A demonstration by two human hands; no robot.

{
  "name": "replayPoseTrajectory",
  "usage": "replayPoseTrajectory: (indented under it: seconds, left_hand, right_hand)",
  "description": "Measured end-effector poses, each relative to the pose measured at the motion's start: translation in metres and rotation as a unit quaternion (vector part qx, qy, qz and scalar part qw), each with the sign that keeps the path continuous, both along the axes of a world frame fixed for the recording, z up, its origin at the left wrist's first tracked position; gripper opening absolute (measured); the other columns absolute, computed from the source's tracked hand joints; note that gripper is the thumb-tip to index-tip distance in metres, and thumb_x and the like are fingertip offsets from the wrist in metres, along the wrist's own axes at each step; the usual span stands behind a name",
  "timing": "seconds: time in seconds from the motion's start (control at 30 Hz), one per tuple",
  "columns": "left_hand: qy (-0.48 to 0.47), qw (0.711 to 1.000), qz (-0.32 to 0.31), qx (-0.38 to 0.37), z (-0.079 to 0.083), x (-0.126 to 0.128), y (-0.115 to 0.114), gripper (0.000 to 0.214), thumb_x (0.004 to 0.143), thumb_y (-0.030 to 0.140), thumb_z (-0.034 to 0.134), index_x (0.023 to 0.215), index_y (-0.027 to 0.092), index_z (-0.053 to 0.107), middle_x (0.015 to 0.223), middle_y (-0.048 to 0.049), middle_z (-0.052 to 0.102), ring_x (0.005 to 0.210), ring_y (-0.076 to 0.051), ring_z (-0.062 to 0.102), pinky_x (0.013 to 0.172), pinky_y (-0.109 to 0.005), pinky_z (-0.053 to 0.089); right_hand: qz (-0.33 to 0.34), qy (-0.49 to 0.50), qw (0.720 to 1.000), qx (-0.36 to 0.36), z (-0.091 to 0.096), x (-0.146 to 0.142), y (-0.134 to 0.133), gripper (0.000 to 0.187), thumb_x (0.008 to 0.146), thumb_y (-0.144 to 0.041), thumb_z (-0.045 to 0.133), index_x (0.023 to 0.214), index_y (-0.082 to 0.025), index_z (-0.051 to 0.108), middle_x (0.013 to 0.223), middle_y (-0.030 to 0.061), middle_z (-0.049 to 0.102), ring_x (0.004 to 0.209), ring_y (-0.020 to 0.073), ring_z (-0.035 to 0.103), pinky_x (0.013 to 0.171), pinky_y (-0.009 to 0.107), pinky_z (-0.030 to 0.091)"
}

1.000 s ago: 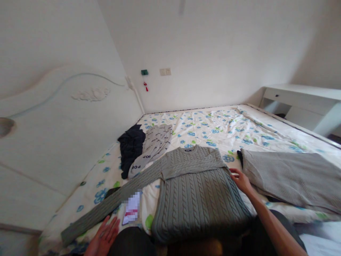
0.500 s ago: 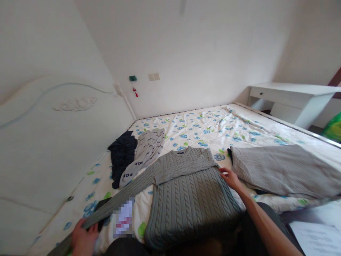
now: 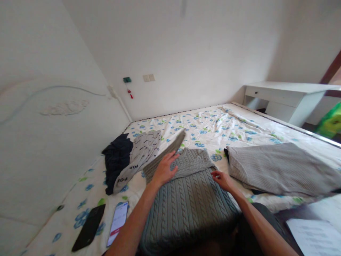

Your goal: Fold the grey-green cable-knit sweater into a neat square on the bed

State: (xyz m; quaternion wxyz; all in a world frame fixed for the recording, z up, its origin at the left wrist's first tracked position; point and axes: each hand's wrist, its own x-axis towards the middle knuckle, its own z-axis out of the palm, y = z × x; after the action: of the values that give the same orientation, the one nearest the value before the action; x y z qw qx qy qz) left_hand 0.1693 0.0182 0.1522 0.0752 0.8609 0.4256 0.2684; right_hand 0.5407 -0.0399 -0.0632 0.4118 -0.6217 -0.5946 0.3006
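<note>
A grey-green cable-knit sweater (image 3: 191,199) lies on the bed in front of me, its right sleeve folded across the chest. The other sleeve (image 3: 177,142) is lifted over the left shoulder, its cuff end sticking up beyond my left hand (image 3: 163,170). That hand is closed on the sleeve, above the sweater's upper left part. At the sweater's right edge, by the folded shoulder, is my right hand (image 3: 223,180). Its fingers are loosely bent and apart, with nothing visible between them.
Dark clothing (image 3: 118,156) and a grey printed garment (image 3: 145,145) lie left. A ribbed grey garment (image 3: 279,170) is spread right. Nearer me are a black phone (image 3: 89,227), a lit phone (image 3: 118,220) and a paper sheet (image 3: 311,234). A white desk (image 3: 287,93) stands beyond the bed.
My left hand has swung from the lower left up to the sweater's chest, bringing the outstretched sleeve inward. The two phones are now uncovered. My right hand stays by the right edge.
</note>
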Motion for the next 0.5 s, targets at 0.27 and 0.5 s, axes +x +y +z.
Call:
replayPoseTrajectory:
  seconds: [0.27, 0.5]
  left_hand:
    - [0.118, 0.986, 0.089, -0.081, -0.136, -0.074, -0.017, 0.046, 0.093, 0.025, 0.063, 0.133, 0.026, 0.085, 0.159, -0.0119, 0.074, 0.148, -0.036, 0.068, 0.131, -0.056, 0.051]
    - [0.072, 0.969, 0.229, -0.059, -0.162, -0.16, 0.013, 0.043, 0.097, 0.033, 0.057, 0.132, 0.021, 0.078, 0.135, -0.0151, 0.08, 0.126, -0.033, 0.076, 0.117, -0.047, 0.058]
  right_hand:
    - [0.038, -0.031, 0.998, -0.027, 0.005, 0.004, 0.013, 0.035, 0.094, -0.032, 0.066, 0.119, -0.021, 0.087, 0.109, 0.0105, 0.088, 0.094, 0.027, 0.082, 0.091, 0.039, 0.064]
    - [-0.087, -0.013, 0.996, -0.031, -0.006, 0.008, 0.068, 0.044, 0.094, -0.039, 0.063, 0.129, -0.021, 0.081, 0.115, 0.0126, 0.086, 0.093, 0.0309, 0.083, 0.095, 0.046, 0.065]
